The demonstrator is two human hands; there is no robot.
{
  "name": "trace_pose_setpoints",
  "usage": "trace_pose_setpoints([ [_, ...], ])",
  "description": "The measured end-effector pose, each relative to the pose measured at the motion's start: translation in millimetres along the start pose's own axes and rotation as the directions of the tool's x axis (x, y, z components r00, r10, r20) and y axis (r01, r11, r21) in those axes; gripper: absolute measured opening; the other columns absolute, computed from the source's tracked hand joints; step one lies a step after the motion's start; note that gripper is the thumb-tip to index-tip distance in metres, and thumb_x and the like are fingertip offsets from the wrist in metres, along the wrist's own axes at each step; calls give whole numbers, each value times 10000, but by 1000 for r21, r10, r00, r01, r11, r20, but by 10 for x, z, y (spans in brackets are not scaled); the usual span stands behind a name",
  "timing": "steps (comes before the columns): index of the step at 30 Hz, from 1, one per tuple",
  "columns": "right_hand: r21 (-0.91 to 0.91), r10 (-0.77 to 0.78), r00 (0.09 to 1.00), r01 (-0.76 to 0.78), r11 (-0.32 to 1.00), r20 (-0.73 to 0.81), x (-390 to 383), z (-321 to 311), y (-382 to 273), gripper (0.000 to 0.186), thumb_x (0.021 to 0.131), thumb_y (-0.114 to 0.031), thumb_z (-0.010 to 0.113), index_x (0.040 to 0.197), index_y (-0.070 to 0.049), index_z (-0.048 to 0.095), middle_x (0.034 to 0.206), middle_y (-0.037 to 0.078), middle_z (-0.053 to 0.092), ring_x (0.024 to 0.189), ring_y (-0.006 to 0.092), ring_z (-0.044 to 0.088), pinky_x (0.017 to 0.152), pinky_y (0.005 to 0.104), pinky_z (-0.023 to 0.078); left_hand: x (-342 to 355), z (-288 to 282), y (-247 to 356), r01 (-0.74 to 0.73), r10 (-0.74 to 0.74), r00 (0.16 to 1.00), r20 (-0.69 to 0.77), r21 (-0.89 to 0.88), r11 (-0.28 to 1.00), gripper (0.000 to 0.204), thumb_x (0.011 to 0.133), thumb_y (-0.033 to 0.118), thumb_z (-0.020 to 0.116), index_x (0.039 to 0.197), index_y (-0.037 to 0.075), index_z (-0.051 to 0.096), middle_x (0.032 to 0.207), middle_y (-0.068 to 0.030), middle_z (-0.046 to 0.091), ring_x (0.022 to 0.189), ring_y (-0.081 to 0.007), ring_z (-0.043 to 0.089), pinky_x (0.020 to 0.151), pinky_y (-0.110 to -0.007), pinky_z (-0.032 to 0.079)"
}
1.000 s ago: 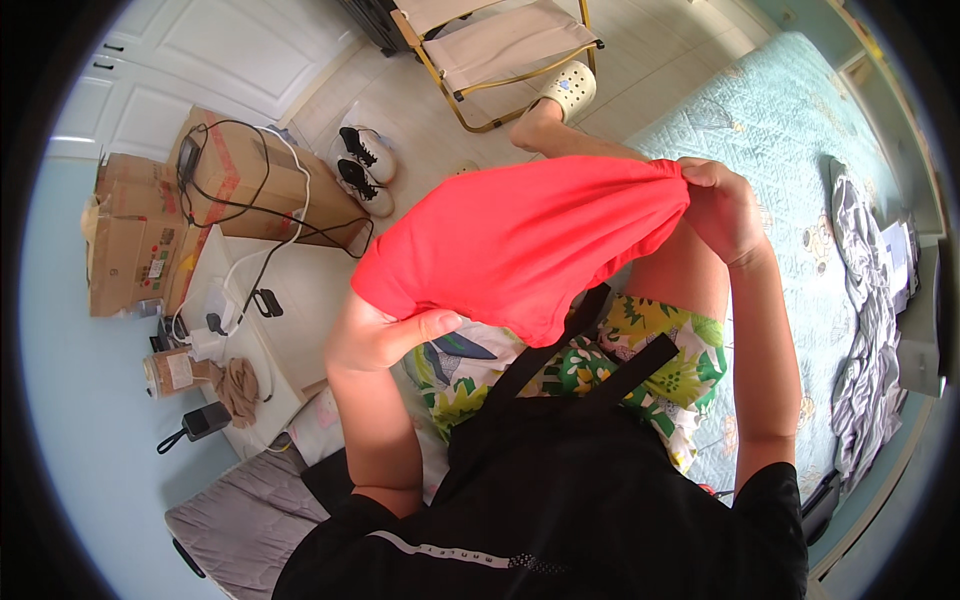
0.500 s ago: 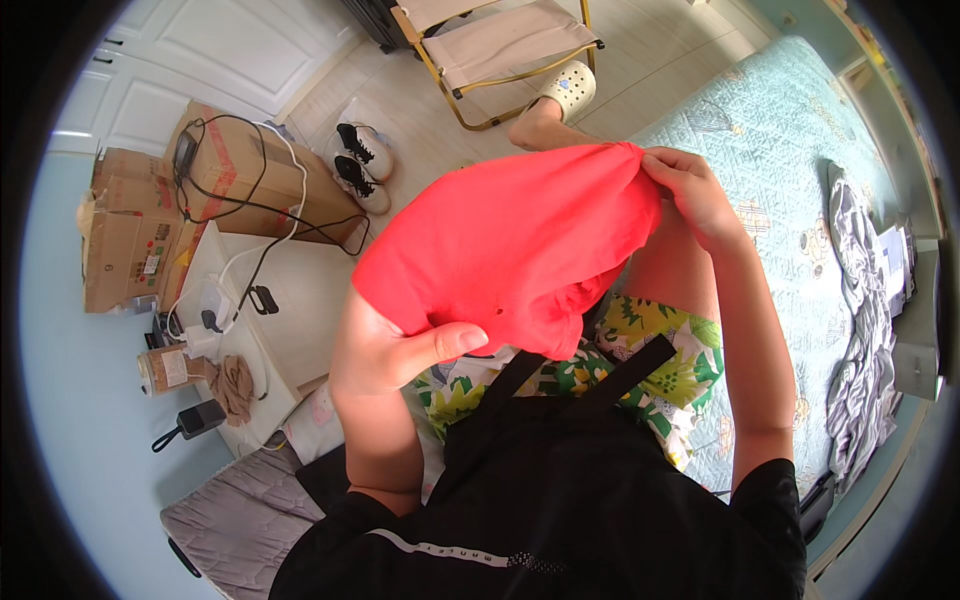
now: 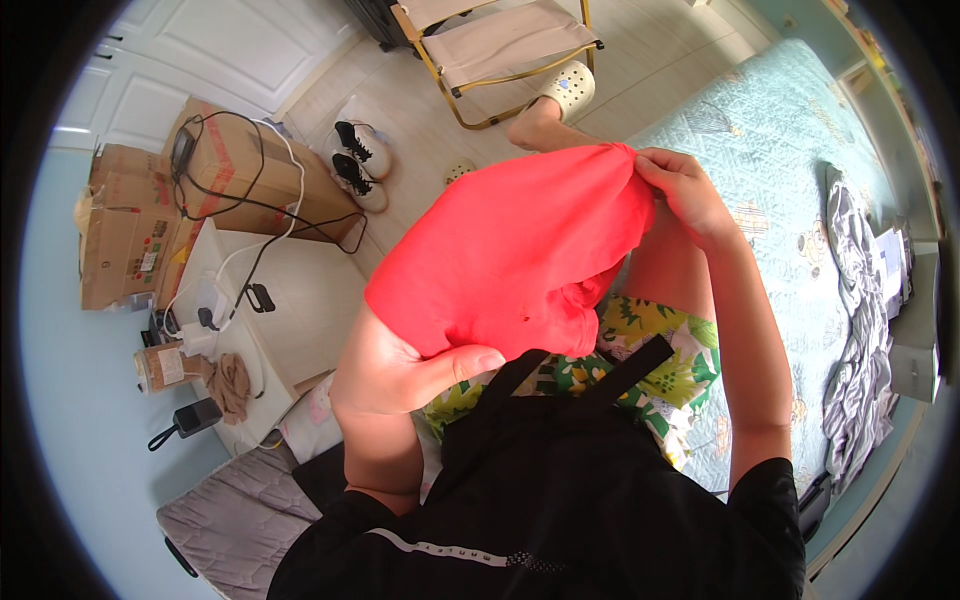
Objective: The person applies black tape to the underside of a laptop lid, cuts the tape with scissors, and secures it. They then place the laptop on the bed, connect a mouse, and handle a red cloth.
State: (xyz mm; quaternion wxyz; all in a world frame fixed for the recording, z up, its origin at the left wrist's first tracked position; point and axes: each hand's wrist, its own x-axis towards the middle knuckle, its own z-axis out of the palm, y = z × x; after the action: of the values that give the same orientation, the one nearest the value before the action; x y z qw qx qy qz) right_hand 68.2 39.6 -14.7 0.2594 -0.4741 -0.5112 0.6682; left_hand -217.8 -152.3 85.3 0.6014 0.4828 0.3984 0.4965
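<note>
A piece of red cloth (image 3: 490,240), smooth and thin like garment fabric, is stretched between my two hands above my lap. My left hand (image 3: 410,378) goes in under its near left edge; the thumb lies outside against the fabric while the other fingers are hidden beneath. At the far right corner, my right hand (image 3: 688,192) pinches the cloth between thumb and fingers and pulls it into creases. A small dark spot or hole shows in the fabric close to the left thumb. The cloth's near right part hangs in bunched folds over my flowered shorts (image 3: 665,365).
On the right is a bed (image 3: 765,190) with a light blue quilt and a crumpled grey garment (image 3: 850,340). To the left stand a white cabinet (image 3: 300,300), cardboard boxes (image 3: 255,175) and cables. Shoes (image 3: 358,165) and a folding chair (image 3: 510,45) are ahead.
The left hand and the cloth's left edge have shifted slightly right. The right hand has moved a little left, still pinching the corner. A second clog now shows beyond the cloth.
</note>
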Motion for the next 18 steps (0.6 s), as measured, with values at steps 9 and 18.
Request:
trace_pose_setpoints([
  [9,15,-108,994,107,994,37,-383,80,-374,297,986,-244,576,1122,6,661,959,25,680,875,91,611,801,233,483,58,-494,-232,113,-21,958,-287,310,944,432,780,20,775,1158,-61,584,1042,-86,677,925,-146,639,827,-299,518],
  [18,-42,-228,737,329,944,636,-654,573,-1236,236,947,-46,537,1131,75,624,1051,93,665,957,134,615,860,263,478,676,359,327,-379,352,924,150,478,793,913,678,339,888,1388,-16,437,1248,-156,623,1138,-219,577,1004,-360,414],
])
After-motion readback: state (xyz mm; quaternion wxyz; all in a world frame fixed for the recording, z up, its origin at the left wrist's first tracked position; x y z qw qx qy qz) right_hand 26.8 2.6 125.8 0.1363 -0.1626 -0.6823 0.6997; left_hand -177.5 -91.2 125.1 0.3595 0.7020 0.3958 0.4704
